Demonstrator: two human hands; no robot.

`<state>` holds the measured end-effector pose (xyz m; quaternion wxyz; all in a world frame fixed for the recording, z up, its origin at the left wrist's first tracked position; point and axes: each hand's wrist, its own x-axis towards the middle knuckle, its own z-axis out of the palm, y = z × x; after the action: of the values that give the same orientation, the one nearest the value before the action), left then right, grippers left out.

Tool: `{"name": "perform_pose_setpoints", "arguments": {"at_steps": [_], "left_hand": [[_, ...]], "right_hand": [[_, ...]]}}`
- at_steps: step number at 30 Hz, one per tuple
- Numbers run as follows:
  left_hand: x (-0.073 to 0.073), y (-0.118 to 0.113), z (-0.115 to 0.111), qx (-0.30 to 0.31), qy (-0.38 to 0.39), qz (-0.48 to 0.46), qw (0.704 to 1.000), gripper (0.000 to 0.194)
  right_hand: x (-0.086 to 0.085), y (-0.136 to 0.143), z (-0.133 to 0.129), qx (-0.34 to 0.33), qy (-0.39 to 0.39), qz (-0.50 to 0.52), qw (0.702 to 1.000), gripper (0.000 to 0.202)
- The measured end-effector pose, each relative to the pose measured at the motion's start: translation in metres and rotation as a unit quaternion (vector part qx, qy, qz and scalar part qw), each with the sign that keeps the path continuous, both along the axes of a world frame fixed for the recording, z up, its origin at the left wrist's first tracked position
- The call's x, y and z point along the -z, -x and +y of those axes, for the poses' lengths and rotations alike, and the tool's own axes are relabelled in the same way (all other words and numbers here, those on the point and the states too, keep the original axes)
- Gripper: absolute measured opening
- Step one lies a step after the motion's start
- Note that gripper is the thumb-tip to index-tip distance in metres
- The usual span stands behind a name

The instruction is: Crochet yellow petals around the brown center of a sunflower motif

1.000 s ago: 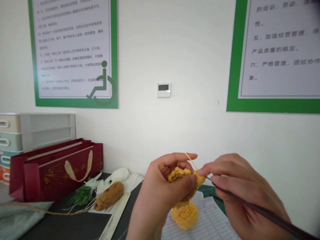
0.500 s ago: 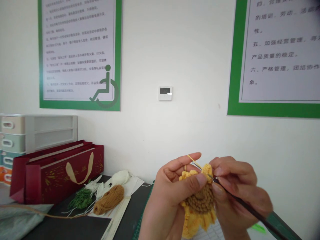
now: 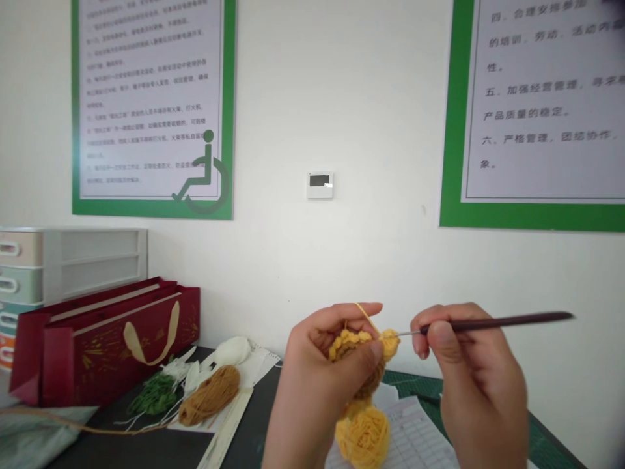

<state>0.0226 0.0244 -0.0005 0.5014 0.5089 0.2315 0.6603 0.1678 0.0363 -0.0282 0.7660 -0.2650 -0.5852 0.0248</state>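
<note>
My left hand (image 3: pixel 327 371) pinches a round crocheted piece (image 3: pixel 374 381) with a brown middle and a yellow bumpy rim. A yellow strand (image 3: pixel 366 317) runs over its raised index finger. My right hand (image 3: pixel 473 365) grips the dark handle of a crochet hook (image 3: pixel 508 322), which lies nearly level. The hook's thin metal shaft reaches left to the yellow rim beside my left thumb. Below the piece, a ball of yellow yarn (image 3: pixel 364 438) rests on printed paper (image 3: pixel 415 433).
Brown yarn (image 3: pixel 209 395), green yarn (image 3: pixel 153 393) and white yarn (image 3: pixel 233 351) lie on the black table (image 3: pixel 127 449) at left. Red gift bags (image 3: pixel 117 339) and a drawer unit (image 3: pixel 97 257) stand behind. A green cutting mat (image 3: pixel 549 433) is at right.
My right hand has moved slightly right, away from my left hand, and the hook has swung from slanting down-right to nearly level. The crocheted piece has tilted, and the yellow yarn ball now shows.
</note>
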Motion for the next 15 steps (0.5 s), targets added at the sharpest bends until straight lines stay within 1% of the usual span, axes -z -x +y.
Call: {"name": "perform_pose_setpoints", "arguments": {"at_steps": [2, 4, 7, 9, 11, 12, 13, 14, 15], "left_hand": [[-0.002, 0.006, 0.001, 0.057, 0.014, -0.010, 0.998, 0.027], [-0.003, 0.010, 0.003, 0.103, 0.027, -0.017, 0.994, 0.028], [-0.002, 0.011, 0.005, 0.131, 0.033, -0.025, 0.990, 0.027], [0.000, 0.009, 0.006, 0.135, 0.020, -0.036, 0.990, 0.024], [0.002, 0.006, 0.006, 0.141, 0.013, -0.044, 0.989, 0.023], [0.002, 0.005, 0.005, 0.140, 0.014, -0.046, 0.989, 0.023], [0.002, 0.003, 0.004, 0.131, 0.016, -0.047, 0.990, 0.025], [0.002, 0.001, 0.003, 0.115, 0.018, -0.051, 0.992, 0.027], [0.002, -0.001, 0.001, 0.095, 0.018, -0.057, 0.994, 0.029]], "right_hand": [[-0.002, -0.001, 0.005, -0.124, 0.050, 0.047, 0.990, 0.022], [-0.005, 0.001, 0.009, -0.220, 0.093, 0.085, 0.967, 0.028], [-0.008, 0.007, 0.011, -0.326, 0.129, 0.107, 0.930, 0.032], [-0.008, 0.012, 0.013, -0.362, 0.114, 0.101, 0.919, 0.030], [-0.006, 0.015, 0.016, -0.358, 0.059, 0.088, 0.927, 0.023], [-0.005, 0.016, 0.017, -0.340, 0.020, 0.078, 0.937, 0.016], [-0.003, 0.015, 0.017, -0.303, -0.026, 0.064, 0.951, 0.009], [-0.001, 0.014, 0.017, -0.246, -0.073, 0.039, 0.966, 0.002], [0.001, 0.011, 0.017, -0.175, -0.112, 0.009, 0.978, 0.009]]}}
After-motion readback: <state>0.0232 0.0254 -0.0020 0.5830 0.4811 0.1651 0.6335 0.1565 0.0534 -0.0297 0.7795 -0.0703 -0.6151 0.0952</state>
